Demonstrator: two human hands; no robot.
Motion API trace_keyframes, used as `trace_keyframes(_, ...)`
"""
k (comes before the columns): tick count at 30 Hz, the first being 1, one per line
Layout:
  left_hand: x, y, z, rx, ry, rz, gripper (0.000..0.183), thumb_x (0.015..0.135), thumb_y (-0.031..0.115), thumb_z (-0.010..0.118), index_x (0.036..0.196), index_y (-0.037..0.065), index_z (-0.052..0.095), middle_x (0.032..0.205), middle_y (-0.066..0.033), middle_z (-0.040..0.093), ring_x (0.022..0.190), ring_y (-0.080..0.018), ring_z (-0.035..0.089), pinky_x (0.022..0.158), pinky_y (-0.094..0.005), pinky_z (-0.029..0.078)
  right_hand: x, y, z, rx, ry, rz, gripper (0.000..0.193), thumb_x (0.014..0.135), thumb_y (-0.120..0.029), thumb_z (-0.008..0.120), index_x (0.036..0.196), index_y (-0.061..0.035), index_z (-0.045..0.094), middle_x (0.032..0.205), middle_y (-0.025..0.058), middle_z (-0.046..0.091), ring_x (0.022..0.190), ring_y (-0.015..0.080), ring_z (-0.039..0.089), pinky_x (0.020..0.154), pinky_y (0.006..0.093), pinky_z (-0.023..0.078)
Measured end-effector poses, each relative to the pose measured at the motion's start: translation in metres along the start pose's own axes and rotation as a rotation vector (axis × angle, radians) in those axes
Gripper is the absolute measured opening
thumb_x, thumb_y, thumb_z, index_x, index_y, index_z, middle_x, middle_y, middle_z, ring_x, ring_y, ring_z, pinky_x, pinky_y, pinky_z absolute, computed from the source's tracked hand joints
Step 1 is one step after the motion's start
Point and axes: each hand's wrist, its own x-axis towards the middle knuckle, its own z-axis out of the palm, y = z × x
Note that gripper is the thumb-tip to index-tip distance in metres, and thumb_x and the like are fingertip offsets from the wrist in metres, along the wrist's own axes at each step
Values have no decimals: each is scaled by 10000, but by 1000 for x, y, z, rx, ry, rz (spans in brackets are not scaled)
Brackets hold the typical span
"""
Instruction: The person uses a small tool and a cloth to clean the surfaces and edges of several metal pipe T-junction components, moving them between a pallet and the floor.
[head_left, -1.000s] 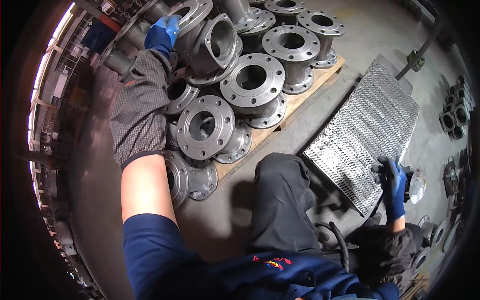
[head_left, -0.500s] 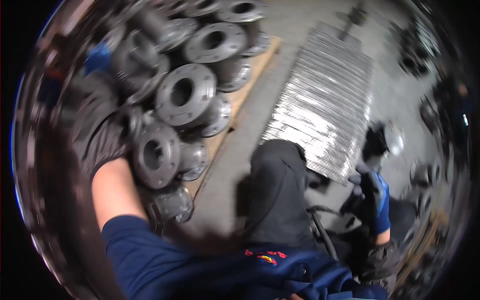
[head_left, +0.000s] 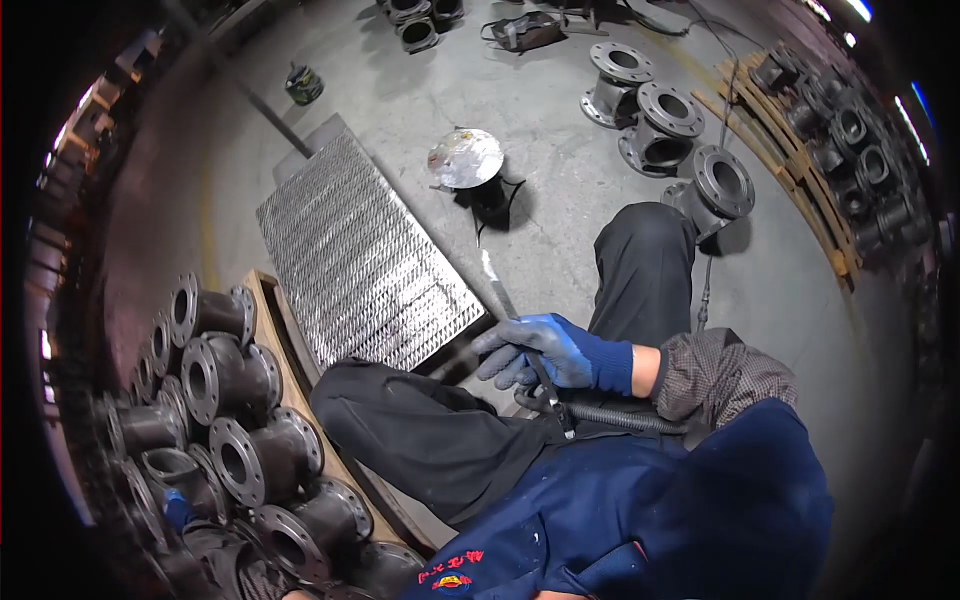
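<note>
right hand (head_left: 545,352) grip closed on long metal tool (head_left: 520,325), mid-frame above knees | left hand (head_left: 178,508) low left among flanged pipe fittings (head_left: 245,455), grip unclear | risk: tool tip could swing onto leg or grating (head_left: 365,265)

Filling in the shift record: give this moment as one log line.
right hand: blue glove, grips thin metal rod tool | left hand: among dark cast flanged pipe fittings | wooden pallet beneath

Left hand (head_left: 180,508) mostly hidden among flanged fittings (head_left: 235,400).
</note>
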Motion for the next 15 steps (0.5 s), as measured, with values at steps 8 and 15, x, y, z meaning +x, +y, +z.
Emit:
trace_keyframes(8,-40,245,104,-712,-344,434,276,917,134,506,1147,3,582,874,-87,629,763,-178,594,714,-301,509,-52,-111,-49,61,30,-534,450,974,-373,390,1215,-21,534,1064,128,643,825,150,639,695,213,479)
trace_keyframes(15,-234,555,314,-131,-696,1083,447,793,324,626,1155,63,603,998,-183,655,949,-321,618,902,-376,443,-104,-159,-129,-4,306,-864,525,953,-446,412,1206,-4,541,1001,117,659,766,103,612,642,193,443)
